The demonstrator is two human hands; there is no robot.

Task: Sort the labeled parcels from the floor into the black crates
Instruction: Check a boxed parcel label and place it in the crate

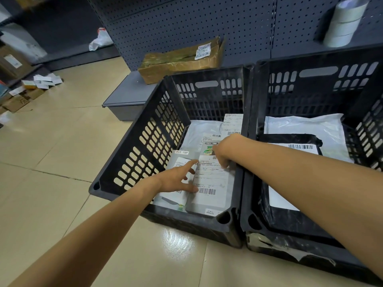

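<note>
The labeled parcel (209, 183) lay flat in the left crate (145, 141), against its near right corner, its long axis running from the near wall toward the far wall. It was a pale grey flat pack, most of its top covered by a white shipping label with a barcode at the near end. Both hands were on it: the left hand (176, 180) at its left edge, fingers spread and fairly straight, the forefinger reaching to the label's far left corner and the thumb lying near the barcode; the right hand (222, 155) at its far right part, fingers curled downward onto the pack, though whether they gripped its edge or merely pressed could not be told. Each hand was about equally near, so the parcel sat between them, seemingly being settled into place rather than lifted. Just left of it lay another white parcel (176, 162), partly under the left hand, and beyond it more labeled packs. The right crate (310, 79), touching the left one, held a black bag (290, 139) over a white bag (306, 123). Farther left, boxes (31, 88) lay on the floor (62, 162).
</note>
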